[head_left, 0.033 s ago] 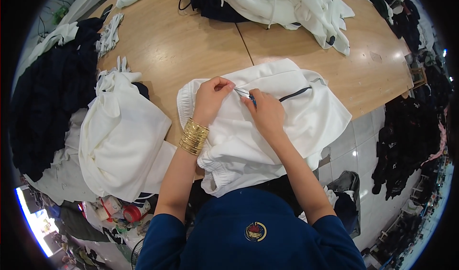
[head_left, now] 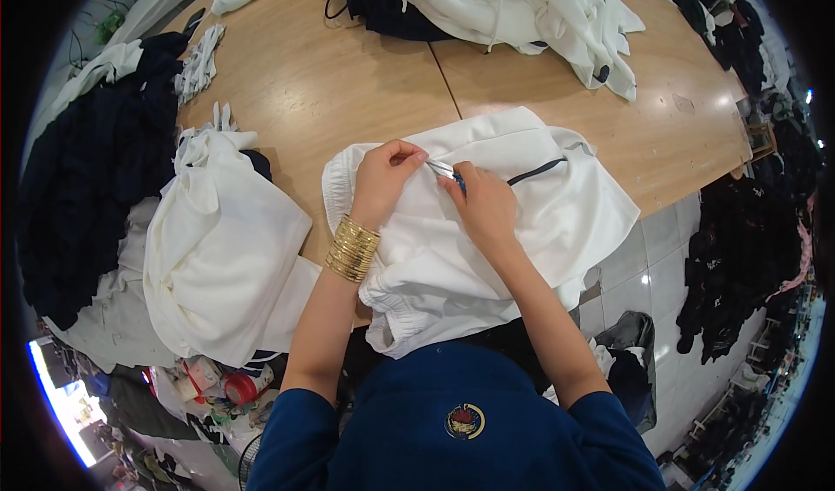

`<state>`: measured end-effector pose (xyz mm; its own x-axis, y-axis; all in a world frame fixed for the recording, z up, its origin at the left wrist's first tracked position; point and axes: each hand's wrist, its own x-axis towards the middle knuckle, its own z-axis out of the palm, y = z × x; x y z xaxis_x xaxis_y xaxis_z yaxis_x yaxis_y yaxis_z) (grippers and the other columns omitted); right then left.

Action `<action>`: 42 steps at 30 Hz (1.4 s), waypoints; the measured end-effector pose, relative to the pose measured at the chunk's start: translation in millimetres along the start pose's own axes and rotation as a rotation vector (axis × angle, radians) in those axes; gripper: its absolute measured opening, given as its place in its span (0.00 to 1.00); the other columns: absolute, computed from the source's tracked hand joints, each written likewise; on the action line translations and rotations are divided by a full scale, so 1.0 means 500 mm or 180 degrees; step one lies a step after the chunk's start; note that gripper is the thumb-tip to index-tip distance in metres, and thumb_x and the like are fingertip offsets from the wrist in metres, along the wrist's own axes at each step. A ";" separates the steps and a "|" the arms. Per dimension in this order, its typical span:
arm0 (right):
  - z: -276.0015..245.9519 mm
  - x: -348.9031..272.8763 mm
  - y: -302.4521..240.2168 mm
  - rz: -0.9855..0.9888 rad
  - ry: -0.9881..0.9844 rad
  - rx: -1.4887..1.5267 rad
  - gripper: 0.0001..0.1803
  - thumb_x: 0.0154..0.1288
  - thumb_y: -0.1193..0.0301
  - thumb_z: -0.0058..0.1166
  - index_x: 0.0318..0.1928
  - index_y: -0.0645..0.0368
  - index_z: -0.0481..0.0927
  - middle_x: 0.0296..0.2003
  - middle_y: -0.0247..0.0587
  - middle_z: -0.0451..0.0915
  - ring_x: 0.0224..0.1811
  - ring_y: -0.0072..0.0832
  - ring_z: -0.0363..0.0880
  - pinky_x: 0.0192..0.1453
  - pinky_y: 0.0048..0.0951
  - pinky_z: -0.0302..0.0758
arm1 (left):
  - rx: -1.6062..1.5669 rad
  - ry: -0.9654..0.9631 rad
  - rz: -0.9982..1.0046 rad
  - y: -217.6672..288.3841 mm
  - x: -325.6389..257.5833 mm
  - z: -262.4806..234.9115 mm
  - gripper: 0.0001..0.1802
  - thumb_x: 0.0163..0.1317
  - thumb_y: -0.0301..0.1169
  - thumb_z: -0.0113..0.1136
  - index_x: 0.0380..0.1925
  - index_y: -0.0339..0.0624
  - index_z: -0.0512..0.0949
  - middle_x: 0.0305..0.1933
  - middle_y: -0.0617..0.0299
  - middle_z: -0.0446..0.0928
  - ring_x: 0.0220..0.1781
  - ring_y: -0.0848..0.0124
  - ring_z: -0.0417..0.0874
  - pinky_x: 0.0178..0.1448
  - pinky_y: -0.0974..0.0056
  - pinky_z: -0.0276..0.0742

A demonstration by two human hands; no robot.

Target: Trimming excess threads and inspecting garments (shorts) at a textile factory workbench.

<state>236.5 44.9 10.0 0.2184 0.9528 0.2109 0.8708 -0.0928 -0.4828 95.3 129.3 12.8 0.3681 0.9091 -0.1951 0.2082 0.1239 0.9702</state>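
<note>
Table (head_left: 287,82) is wood, floor (head_left: 622,265) tiled, clothes (head_left: 522,8) heaped far side and left. White garment (head_left: 578,221) sits near edge; left hand (head_left: 383,182) pinched tight, can't tell on what, right hand (head_left: 487,208) curled round snips (head_left: 441,169).

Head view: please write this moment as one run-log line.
right hand: holds metal tool | left hand: pinched shut near tool's tip | white garment: partly on table, under both hands

1. One left hand (head_left: 381,178), one right hand (head_left: 485,206): two.
2. One tool (head_left: 443,169), in the right hand.
3. One white garment (head_left: 487,285), under both.
4. One dark strip (head_left: 537,172), right of the right hand.
5. Bangles (head_left: 352,248), behind the left hand: too close-set to count.
</note>
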 end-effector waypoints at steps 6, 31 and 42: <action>0.002 -0.001 0.001 0.0045 -0.0022 0.0071 0.16 0.59 0.56 0.51 0.34 0.56 0.74 0.25 0.39 0.78 0.31 0.35 0.76 0.33 0.36 0.69 | -0.0166 -0.0068 0.0003 -0.002 0.002 0.000 0.07 0.58 0.28 0.58 0.33 0.34 0.78 0.31 0.67 0.78 0.34 0.82 0.74 0.41 0.77 0.70; -0.183 -0.065 0.018 0.0928 -0.0053 0.0550 0.19 0.60 0.57 0.55 0.43 0.59 0.75 0.25 0.38 0.74 0.25 0.26 0.69 0.30 0.26 0.68 | -0.0221 0.0029 -0.0373 0.016 -0.183 -0.154 0.19 0.61 0.36 0.56 0.47 0.34 0.73 0.41 0.59 0.78 0.38 0.75 0.78 0.43 0.69 0.74; -0.210 -0.076 -0.006 0.0985 -0.0089 0.0821 0.18 0.55 0.60 0.60 0.41 0.59 0.75 0.22 0.34 0.70 0.23 0.21 0.65 0.29 0.23 0.66 | -0.1982 -0.0098 -0.0389 0.104 -0.220 -0.107 0.16 0.62 0.30 0.55 0.49 0.36 0.73 0.43 0.65 0.77 0.42 0.80 0.77 0.47 0.73 0.73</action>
<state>271.8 -21.2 92.6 0.4378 0.8991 0.0005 0.6260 -0.3044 -0.7180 17.0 56.9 92.6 0.4028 0.8630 -0.3048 -0.3122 0.4426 0.8406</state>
